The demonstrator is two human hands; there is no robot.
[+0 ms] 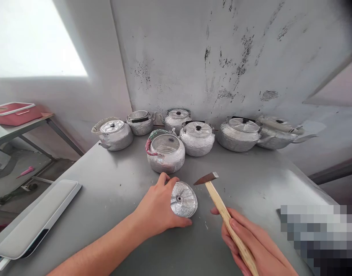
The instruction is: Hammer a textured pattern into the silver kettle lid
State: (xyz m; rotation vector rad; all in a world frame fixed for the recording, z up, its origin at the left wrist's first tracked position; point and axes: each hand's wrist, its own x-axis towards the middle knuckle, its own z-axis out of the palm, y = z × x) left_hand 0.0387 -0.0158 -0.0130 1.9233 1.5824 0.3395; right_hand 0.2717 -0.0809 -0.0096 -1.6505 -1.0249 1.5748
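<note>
My left hand (161, 205) grips a round hammered metal lid (185, 203) by its edge, just above or against the grey table. A small hole shows at the lid's centre, with no knob on it. In my right hand (247, 237) is a hammer (218, 199), held by its pale wooden handle, its dark metal head pointing toward the lid but apart from it. Behind the lid stands a lidless kettle (166, 163) with a red and green wrapped handle; its inside shows.
Several more hammered kettles line the wall, among them one at left (115, 140) and one at right (239, 134). A white power bank-like device (38, 218) with a cable lies on the table (121, 226) at left. A pink basket (16, 115) sits on a side table.
</note>
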